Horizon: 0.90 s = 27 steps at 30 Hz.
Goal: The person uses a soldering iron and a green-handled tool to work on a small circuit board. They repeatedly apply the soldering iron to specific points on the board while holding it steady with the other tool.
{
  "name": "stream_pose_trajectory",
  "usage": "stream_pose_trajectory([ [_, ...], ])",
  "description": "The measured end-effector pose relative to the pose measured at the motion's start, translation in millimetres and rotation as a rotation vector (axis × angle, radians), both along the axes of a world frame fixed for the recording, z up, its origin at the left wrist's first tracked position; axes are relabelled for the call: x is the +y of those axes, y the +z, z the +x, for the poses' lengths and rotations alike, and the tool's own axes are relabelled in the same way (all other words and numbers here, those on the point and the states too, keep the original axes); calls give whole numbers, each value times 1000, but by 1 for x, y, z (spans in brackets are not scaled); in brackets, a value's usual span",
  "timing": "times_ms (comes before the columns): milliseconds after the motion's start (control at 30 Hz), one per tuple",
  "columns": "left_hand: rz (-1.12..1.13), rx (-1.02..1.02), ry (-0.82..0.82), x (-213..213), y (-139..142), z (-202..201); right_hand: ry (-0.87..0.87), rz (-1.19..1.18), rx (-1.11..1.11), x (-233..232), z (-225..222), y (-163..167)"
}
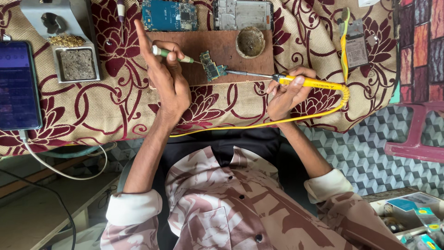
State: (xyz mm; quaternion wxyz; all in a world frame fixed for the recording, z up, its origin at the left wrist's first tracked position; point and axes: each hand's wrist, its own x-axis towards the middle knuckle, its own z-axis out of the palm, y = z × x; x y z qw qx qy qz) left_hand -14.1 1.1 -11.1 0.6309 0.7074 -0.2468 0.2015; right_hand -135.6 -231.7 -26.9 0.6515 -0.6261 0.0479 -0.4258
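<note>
- Bench (115,111): covered by a cream cloth with a dark red flower pattern; grey patterned floor shows below its near edge, a red plastic seat at the right.
- Phone (17,85): lies at the far left, screen lit, a white cable running off its lower end.
- Soldering stand (76,62): grey metal, upper left, with a sponge tray and brass wool.
- Wooden board (222,46): brown, top centre of the cloth, carrying a small round tin (250,42). Beyond it lie a blue circuit board (169,15) and a grey phone frame (241,14).
- Right hand (289,95): closed around the yellow soldering iron (314,83), whose long axis runs nearly level, tip pointing left; its yellow cord loops back along the bench edge.
- Left hand (169,81): fingers pinched on a green-handled tool (173,55), forefinger raised; the tool points right.
- Small circuit board (212,67): sits on the wooden board between the two hands, long axis tilted. The green tool's tip meets its upper left corner, the iron's tip its right edge. The left hand is slightly the nearer.
</note>
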Motion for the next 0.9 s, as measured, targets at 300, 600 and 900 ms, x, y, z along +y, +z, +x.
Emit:
stream_pose_trajectory([
  [300,-31,30,-19,-1,4,-1,6,46,13,-2,-1,-1],
  [600,-21,24,-29,-1,5,-1,2,63,-53,-4,0,-3],
  [900,-11,13,-17,-2,5,0,7,63,-6,-7,-1,-7],
])
